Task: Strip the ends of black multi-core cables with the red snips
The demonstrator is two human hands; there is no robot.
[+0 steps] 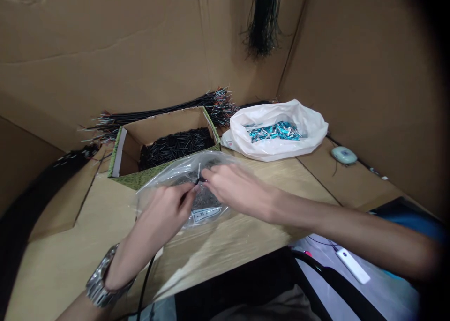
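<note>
head view, from the left: a dark bundle of cables (30, 204) runs along the edge of the counter (207, 253). next, a green-patterned box (128, 181) holds short black tubes (176, 145), with more wires (158, 111) lying behind it. the left hand (167, 201) has its fingertips pinched narrow on a small dark piece (198, 181), which sits between both hands, above a clear plastic bag (163, 170). the right hand (227, 182) pinches the same piece from the other side (its exact form is too small to tell). further right, a white bag (281, 151) of teal and silver pieces (276, 131) stands untouched. the step in hand looks like close two-handed fitting or adjusting of that piece; the next move would seem to call for a steady left grip and fine right fingertip work.
</note>
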